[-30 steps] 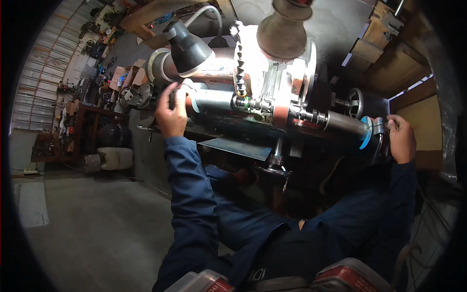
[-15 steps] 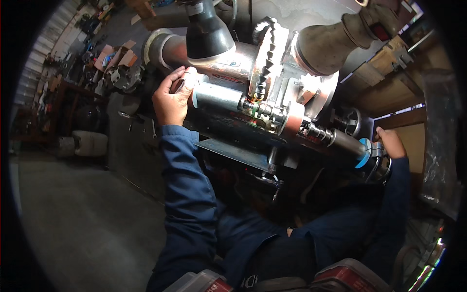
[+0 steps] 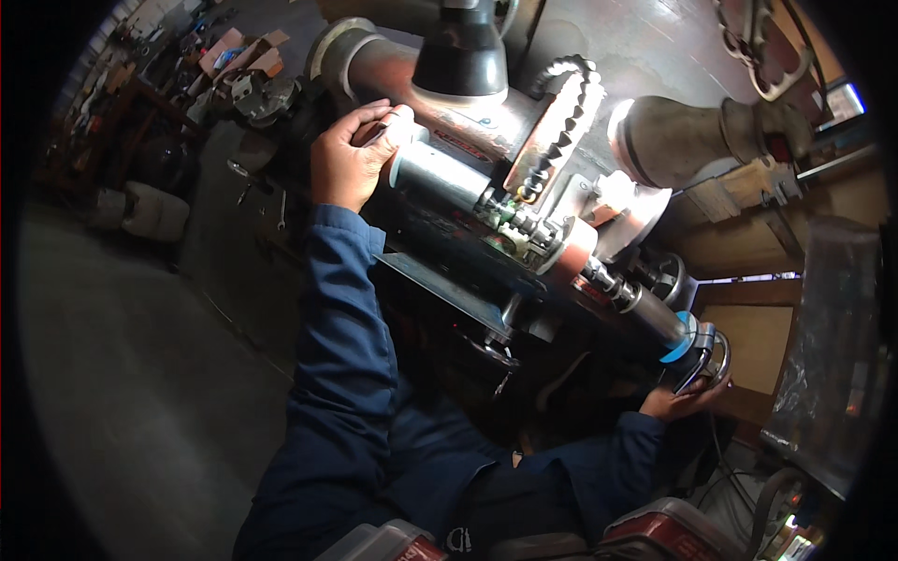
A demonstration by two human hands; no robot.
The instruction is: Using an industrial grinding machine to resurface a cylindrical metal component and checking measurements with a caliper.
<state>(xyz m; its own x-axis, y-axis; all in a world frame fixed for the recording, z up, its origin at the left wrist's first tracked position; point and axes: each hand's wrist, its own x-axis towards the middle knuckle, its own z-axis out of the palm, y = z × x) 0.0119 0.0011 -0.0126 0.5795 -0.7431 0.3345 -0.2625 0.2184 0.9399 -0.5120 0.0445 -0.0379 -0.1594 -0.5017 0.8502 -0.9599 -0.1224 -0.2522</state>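
A long spindle assembly runs slantwise across the machine: a silver cylinder (image 3: 447, 174) at the left, a row of small shaft parts and fixtures (image 3: 526, 227) in the middle, and a slimmer metal sleeve (image 3: 658, 315) at the right. My left hand (image 3: 351, 166) is closed round the pale round end piece of the silver cylinder, thumb and fingers on its rim. Beyond the slim sleeve sits a blue ring (image 3: 678, 338), with a bent chrome handle (image 3: 720, 360) beside it. My right hand (image 3: 683, 402) grips this handle from below; its fingertips are partly hidden.
A black lamp (image 3: 460, 56) shines above the machine, and a beige lamp head (image 3: 669, 131) points in from the right. A black segmented coolant hose (image 3: 554, 131) hangs in the middle. Below the spindle juts a metal tray (image 3: 444, 292). Cardboard boxes (image 3: 253, 54) lie far left.
My right hand has moved down from above the handle to beneath it, now gripping it. My left hand stays on the cylinder's end. The whole view has shifted and tilted.
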